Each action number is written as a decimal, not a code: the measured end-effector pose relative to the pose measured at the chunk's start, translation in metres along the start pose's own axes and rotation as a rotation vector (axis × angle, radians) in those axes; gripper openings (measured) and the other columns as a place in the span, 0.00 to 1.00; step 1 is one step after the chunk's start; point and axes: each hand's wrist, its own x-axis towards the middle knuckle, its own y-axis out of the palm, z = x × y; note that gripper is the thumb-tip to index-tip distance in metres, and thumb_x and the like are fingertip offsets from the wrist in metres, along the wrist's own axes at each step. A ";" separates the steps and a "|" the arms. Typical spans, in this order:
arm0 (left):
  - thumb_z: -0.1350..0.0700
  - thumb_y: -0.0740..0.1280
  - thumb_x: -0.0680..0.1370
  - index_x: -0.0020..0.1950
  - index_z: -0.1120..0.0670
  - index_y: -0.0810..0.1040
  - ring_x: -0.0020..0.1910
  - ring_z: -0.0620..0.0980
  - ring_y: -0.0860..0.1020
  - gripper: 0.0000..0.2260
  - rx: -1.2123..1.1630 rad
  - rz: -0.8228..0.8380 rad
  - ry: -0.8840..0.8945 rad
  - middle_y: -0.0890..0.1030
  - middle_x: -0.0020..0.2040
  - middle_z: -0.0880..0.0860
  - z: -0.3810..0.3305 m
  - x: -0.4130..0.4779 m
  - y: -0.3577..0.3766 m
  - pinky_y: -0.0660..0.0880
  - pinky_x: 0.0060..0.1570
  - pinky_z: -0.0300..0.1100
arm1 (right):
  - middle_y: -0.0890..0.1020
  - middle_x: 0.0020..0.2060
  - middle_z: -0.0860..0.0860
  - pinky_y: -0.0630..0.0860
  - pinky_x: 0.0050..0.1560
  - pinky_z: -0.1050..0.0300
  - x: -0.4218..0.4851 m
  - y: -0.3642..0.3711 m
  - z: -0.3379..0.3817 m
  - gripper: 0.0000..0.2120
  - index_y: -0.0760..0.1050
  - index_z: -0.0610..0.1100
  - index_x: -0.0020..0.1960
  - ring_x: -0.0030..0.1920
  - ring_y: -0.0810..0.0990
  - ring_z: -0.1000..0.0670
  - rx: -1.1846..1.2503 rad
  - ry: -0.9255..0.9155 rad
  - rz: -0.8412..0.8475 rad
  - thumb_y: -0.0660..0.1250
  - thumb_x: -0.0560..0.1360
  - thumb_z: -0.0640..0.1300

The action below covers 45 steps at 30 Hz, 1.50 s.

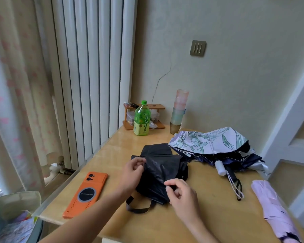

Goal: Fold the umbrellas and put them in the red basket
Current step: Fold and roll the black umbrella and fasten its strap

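A black collapsed umbrella [161,170] lies on the wooden table [112,149], its canopy loose and its wrist strap trailing toward me. My left hand [134,168] pinches the canopy fabric at its left edge. My right hand [178,191] pinches a fold of the fabric near the handle end. A floral white and navy umbrella [212,143] lies half collapsed behind it, with its white handle pointing toward me. A lilac folded umbrella [274,211] lies at the table's right edge. No red basket is in view.
An orange phone [87,193] lies at the table's left front. A green tea bottle [142,118], a small wooden rack [144,116] and a stack of plastic cups [179,111] stand at the back by the wall. A radiator and curtains fill the left side.
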 end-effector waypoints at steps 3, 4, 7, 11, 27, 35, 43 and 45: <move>0.49 0.59 0.75 0.41 0.55 0.79 0.41 0.56 0.78 0.13 0.059 0.052 -0.008 0.80 0.38 0.54 -0.002 0.000 -0.005 0.73 0.44 0.50 | 0.84 0.39 0.49 0.79 0.41 0.47 0.002 -0.001 0.005 0.09 0.73 0.53 0.54 0.27 0.79 0.49 0.187 0.227 -0.018 0.70 0.79 0.41; 0.46 0.59 0.74 0.38 0.56 0.74 0.38 0.55 0.74 0.15 0.077 0.061 -0.021 0.75 0.35 0.53 -0.002 0.000 -0.006 0.69 0.41 0.50 | 0.84 0.37 0.48 0.78 0.43 0.46 0.005 -0.002 0.006 0.09 0.71 0.51 0.56 0.28 0.79 0.49 0.250 0.311 -0.024 0.70 0.79 0.43; 0.42 0.60 0.75 0.37 0.51 0.71 0.36 0.49 0.67 0.14 0.057 0.067 -0.066 0.68 0.34 0.51 -0.006 -0.004 -0.009 0.63 0.40 0.48 | 0.85 0.36 0.48 0.73 0.37 0.56 0.018 -0.009 0.011 0.09 0.72 0.50 0.56 0.28 0.77 0.50 0.413 0.552 0.045 0.70 0.80 0.49; 0.46 0.66 0.80 0.42 0.53 0.77 0.38 0.49 0.72 0.13 0.086 0.077 -0.202 0.74 0.37 0.52 -0.001 -0.003 -0.008 0.67 0.40 0.44 | 0.68 0.36 0.46 0.58 0.26 0.63 0.027 -0.013 0.005 0.15 0.68 0.43 0.43 0.27 0.68 0.51 0.425 0.599 0.139 0.71 0.80 0.49; 0.46 0.73 0.75 0.44 0.55 0.82 0.38 0.51 0.72 0.12 0.248 0.136 -0.358 0.75 0.37 0.54 0.006 0.003 -0.019 0.67 0.39 0.45 | 0.65 0.33 0.49 0.54 0.28 0.59 0.016 -0.028 0.001 0.11 0.70 0.42 0.44 0.26 0.57 0.52 0.261 0.636 0.329 0.69 0.80 0.45; 0.44 0.76 0.72 0.47 0.57 0.85 0.36 0.50 0.78 0.16 0.352 0.067 -0.473 0.84 0.41 0.56 0.009 0.002 -0.019 0.72 0.37 0.43 | 0.63 0.34 0.47 0.52 0.28 0.59 0.013 -0.028 -0.002 0.19 0.60 0.47 0.38 0.26 0.56 0.51 0.205 0.633 0.326 0.68 0.80 0.47; 0.43 0.72 0.71 0.45 0.53 0.81 0.37 0.52 0.79 0.14 0.533 0.044 -0.462 0.80 0.35 0.49 0.000 -0.004 -0.011 0.76 0.52 0.49 | 0.65 0.32 0.47 0.56 0.26 0.61 0.009 -0.028 0.001 0.15 0.67 0.44 0.39 0.23 0.59 0.51 0.094 0.615 0.336 0.70 0.79 0.47; 0.46 0.70 0.71 0.44 0.53 0.79 0.41 0.53 0.80 0.12 0.608 0.059 -0.458 0.80 0.38 0.50 -0.004 -0.004 -0.007 0.75 0.59 0.52 | 0.66 0.31 0.47 0.59 0.25 0.62 0.008 -0.024 0.001 0.17 0.67 0.44 0.36 0.22 0.60 0.51 0.027 0.593 0.319 0.70 0.78 0.46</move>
